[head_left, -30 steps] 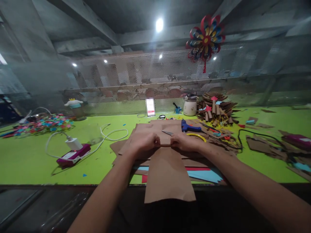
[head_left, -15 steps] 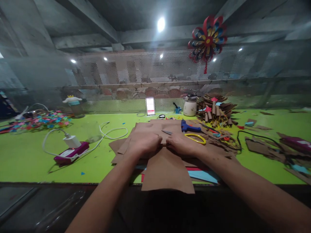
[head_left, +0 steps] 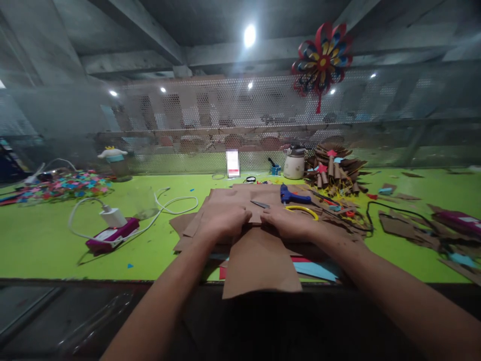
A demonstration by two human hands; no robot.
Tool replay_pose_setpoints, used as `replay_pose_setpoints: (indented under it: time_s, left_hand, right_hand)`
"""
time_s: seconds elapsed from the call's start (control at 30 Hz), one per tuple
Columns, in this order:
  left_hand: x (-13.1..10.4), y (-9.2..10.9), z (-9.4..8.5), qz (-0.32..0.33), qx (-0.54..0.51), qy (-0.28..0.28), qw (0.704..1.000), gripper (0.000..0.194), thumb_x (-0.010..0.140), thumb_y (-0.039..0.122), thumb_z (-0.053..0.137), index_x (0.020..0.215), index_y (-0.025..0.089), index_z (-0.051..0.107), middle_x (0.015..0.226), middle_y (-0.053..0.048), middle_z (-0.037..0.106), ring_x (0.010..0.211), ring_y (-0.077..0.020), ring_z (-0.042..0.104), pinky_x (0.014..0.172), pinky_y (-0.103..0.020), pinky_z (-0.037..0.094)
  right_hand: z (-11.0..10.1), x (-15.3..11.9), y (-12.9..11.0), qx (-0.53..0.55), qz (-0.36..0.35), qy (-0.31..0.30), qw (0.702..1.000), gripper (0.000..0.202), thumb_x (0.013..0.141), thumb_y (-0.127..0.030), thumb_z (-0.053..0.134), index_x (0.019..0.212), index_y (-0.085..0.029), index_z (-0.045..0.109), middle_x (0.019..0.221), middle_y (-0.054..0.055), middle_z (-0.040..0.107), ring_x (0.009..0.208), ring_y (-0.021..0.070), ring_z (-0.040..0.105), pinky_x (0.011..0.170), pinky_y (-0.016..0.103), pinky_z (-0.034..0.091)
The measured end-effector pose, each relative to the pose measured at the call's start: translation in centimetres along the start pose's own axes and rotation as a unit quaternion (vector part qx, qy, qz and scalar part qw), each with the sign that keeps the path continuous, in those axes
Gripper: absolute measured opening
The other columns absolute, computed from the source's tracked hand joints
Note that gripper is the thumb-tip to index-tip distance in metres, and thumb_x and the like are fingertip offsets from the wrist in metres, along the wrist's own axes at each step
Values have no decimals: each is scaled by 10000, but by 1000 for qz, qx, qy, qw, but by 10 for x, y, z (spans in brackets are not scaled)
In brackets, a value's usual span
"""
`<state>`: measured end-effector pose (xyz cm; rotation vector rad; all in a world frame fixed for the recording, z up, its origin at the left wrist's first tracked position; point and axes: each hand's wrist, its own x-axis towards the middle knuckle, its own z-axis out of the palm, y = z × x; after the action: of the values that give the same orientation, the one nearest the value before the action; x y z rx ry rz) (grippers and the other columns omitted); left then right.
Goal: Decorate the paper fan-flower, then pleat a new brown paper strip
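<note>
A sheet of brown paper (head_left: pixel 265 263) hangs over the table's front edge, with its far end under my fingers. My left hand (head_left: pixel 235 220) is closed on the left side of that far end, fingers curled. On the right side, my right hand (head_left: pixel 287 220) pinches the same sheet, its fingertips bent down. Both hands rest over a stack of brown paper sheets (head_left: pixel 225 198). Yellow-handled scissors (head_left: pixel 302 211) lie just beyond my right hand, their blades pointing left. Behind them is a blue glue gun (head_left: pixel 295 195).
Left stands a purple power strip (head_left: pixel 108 238) with a white charger and cable. Colourful paper stars (head_left: pixel 71 185) are heaped at far left. A white jar (head_left: pixel 294 164), a phone-like screen (head_left: pixel 233 163) and a pile of brown paper rolls (head_left: pixel 334 173) stand behind. Scraps lie right.
My right hand has shifted slightly right along the sheet. The sheet's near end has moved a little to the right. My left hand stays almost where it was.
</note>
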<state>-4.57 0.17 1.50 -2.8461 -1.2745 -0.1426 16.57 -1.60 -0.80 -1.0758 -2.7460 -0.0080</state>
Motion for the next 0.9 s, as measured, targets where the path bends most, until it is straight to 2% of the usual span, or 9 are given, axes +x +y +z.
replay_pose_setpoints:
  time_s: [0.07, 0.17, 0.33, 0.47, 0.57, 0.67, 0.8, 0.9]
  left_hand:
    - [0, 1, -1, 12, 47, 2, 999, 111, 668, 212, 522, 681, 172, 625, 671, -81, 602, 603, -185, 459, 581, -294, 272]
    - [-1, -3, 1, 3, 16, 8, 1000, 127, 684, 239, 536, 722, 181, 643, 691, -72, 614, 618, -171, 460, 576, -276, 275]
    - [6, -16, 4, 2, -129, -9, 992, 214, 768, 326, 508, 691, 172, 636, 625, -34, 587, 601, -144, 455, 579, -247, 298]
    - [12, -18, 3, 57, -249, -8, 967, 359, 869, 365, 377, 673, 147, 584, 638, -9, 552, 573, -110, 404, 579, -228, 325]
    - [10, -13, -1, 107, -335, -18, 936, 329, 889, 349, 357, 744, 143, 570, 752, -17, 571, 653, -114, 430, 644, -229, 367]
    - [7, -6, -5, 85, -387, -11, 918, 311, 882, 368, 389, 727, 149, 545, 791, -28, 564, 713, -125, 435, 675, -238, 384]
    - [8, -4, -3, 46, -420, -35, 906, 351, 870, 419, 404, 649, 161, 494, 676, -6, 494, 642, -115, 401, 599, -225, 366]
    - [12, -8, 3, 67, -388, -25, 919, 350, 879, 411, 379, 676, 162, 519, 694, -11, 512, 666, -122, 429, 632, -232, 379]
  right_hand:
    - [2, 1, -1, -33, -13, 11, 999, 110, 778, -105, 518, 867, -152, 562, 904, 79, 564, 811, 185, 487, 659, 267, 323]
    - [4, 2, -1, -72, -15, 20, 997, 114, 756, -85, 519, 835, -152, 567, 872, 74, 570, 804, 191, 488, 649, 275, 309]
    - [1, 2, -3, -75, 0, 64, 995, 116, 807, -114, 473, 824, -148, 583, 855, 69, 562, 767, 167, 478, 632, 265, 307]
    - [-8, 3, -11, -92, 5, 142, 986, 156, 814, -75, 447, 842, -143, 585, 888, 75, 543, 811, 173, 465, 682, 275, 339]
    - [-12, 5, -15, -103, -11, 175, 979, 173, 814, -48, 437, 828, -139, 582, 870, 80, 535, 858, 188, 451, 732, 291, 360]
    - [-12, 6, -14, -103, -22, 196, 975, 174, 840, -68, 424, 811, -142, 578, 846, 82, 528, 864, 194, 440, 739, 300, 373]
    - [-10, 7, -11, -108, -24, 218, 970, 198, 864, -91, 404, 789, -146, 579, 823, 84, 522, 847, 196, 430, 731, 311, 375]
    - [-8, 7, -10, -122, -25, 225, 966, 215, 866, -89, 397, 776, -148, 583, 810, 81, 516, 816, 193, 420, 705, 311, 366]
